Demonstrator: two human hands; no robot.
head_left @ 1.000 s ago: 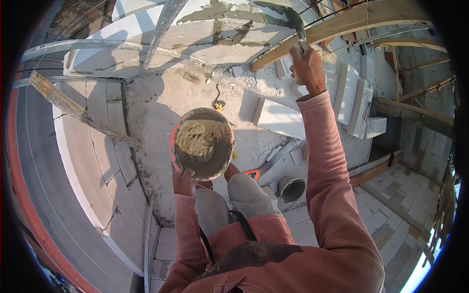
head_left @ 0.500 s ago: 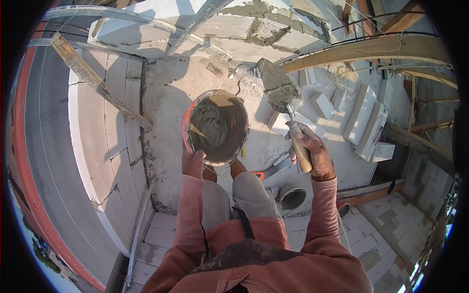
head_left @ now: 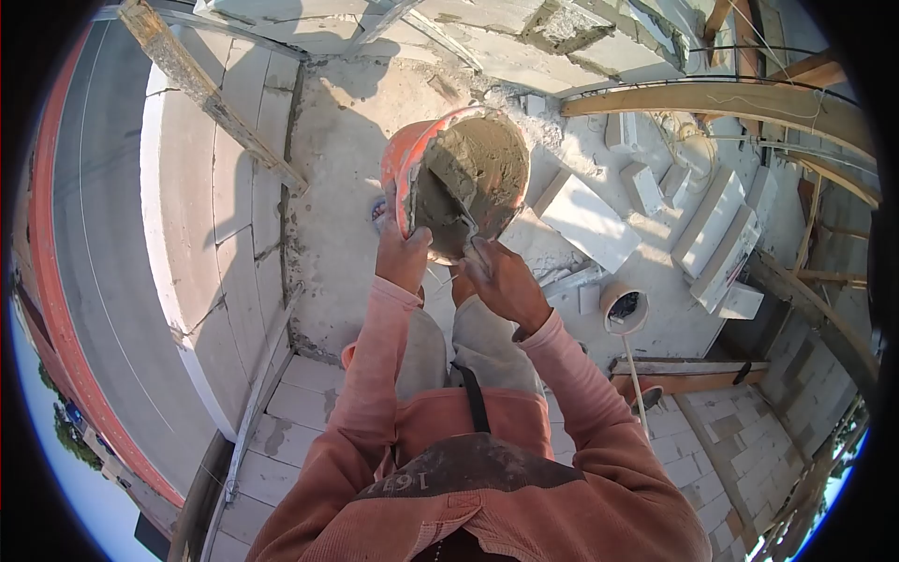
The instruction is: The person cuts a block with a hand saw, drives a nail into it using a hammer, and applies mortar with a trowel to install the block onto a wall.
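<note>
An orange bucket (head_left: pixel 401 155) is tilted in front of my knees, its mouth turned toward the right. Wet grey mortar (head_left: pixel 487 155) coats its inner wall. My left hand (head_left: pixel 403 258) is closed on the near left part of the rim. My right hand (head_left: pixel 508 284) is wrapped round the handle of a trowel (head_left: pixel 454 190), at the near edge of the bucket. The blade reaches inside the bucket, against the mortar; the handle is mostly hidden by the fingers.
White blocks (head_left: pixel 587 221) lie on the floor to the right, near a small pail (head_left: pixel 625 309) with a stick. A block wall (head_left: pixel 229 187) runs along the left, with a wooden brace (head_left: pixel 201 89) leaning over it. A wooden beam (head_left: pixel 721 101) crosses the upper right.
The trowel has gone from the right of the bucket, mortar on its blade, to inside the bucket. The bucket is tipped more to the right. The view has shifted.
</note>
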